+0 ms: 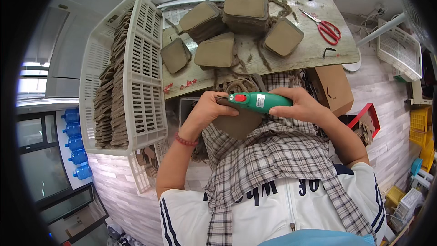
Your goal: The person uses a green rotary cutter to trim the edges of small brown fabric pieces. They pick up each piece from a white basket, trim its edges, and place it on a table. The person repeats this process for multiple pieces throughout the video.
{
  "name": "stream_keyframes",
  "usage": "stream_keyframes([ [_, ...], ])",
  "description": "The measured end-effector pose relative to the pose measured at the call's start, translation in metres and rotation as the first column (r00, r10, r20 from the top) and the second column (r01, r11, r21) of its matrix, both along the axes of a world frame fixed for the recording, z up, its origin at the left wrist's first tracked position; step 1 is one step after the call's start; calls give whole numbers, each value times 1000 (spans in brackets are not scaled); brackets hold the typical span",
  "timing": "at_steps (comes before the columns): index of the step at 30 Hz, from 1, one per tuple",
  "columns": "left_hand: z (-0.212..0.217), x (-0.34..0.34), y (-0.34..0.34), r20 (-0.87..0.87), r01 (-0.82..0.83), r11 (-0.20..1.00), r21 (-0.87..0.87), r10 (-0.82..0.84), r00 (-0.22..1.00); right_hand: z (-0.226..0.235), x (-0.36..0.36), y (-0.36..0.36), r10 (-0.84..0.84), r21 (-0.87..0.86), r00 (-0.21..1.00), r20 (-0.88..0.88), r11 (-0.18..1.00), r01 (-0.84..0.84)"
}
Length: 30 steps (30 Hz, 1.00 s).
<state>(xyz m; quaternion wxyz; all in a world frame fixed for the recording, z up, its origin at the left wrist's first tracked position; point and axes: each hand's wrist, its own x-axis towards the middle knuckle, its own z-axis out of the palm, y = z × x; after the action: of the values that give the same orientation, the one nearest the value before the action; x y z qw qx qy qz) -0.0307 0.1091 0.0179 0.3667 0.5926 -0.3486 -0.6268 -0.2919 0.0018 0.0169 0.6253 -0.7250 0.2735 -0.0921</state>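
Note:
My right hand (pixel 304 105) grips a green handheld power tool (pixel 257 100) with a red button, its tip pointing left. My left hand (pixel 210 108) holds a flat brown cardboard-like piece (pixel 236 123) over my lap, right at the tool's tip. A plaid cloth (pixel 268 155) covers my lap under both hands. On the wooden table (pixel 314 45) ahead lie several stacks of the same brown rounded-square pieces (pixel 246 11), with frayed brown trimmings around them.
A white plastic crate (pixel 145 77) packed with brown pieces stands at the left. Red-handled scissors (pixel 325 27) lie at the table's right. A brown cardboard box (pixel 334 89) and a red tray (pixel 366 120) sit at my right. Blue water bottles (pixel 75 143) line the far left.

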Motion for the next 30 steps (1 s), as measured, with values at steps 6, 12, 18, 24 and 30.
stream_keyframes([
  [6, -32, 41, -17, -188, -215, 976, -34, 205, 961, -10, -2, 1, -146, 197, 989, 13, 970, 141],
  [12, -43, 101, -75, 151, -393, 788, -473, 512, 845, -8, -19, 2, -296, 228, 955, 2, 930, 288],
  [18, -97, 141, -72, 913, -415, 814, -407, 358, -194, -25, -26, 4, -352, 184, 936, -18, 919, 349],
  [24, -111, 128, -69, 790, -591, 621, -516, 611, -48, -23, -20, 10, -343, 182, 939, -14, 923, 340],
  [30, -113, 161, -63, 693, -776, 533, -337, 698, 178, -13, -8, 15, -280, 164, 960, -15, 946, 279],
])
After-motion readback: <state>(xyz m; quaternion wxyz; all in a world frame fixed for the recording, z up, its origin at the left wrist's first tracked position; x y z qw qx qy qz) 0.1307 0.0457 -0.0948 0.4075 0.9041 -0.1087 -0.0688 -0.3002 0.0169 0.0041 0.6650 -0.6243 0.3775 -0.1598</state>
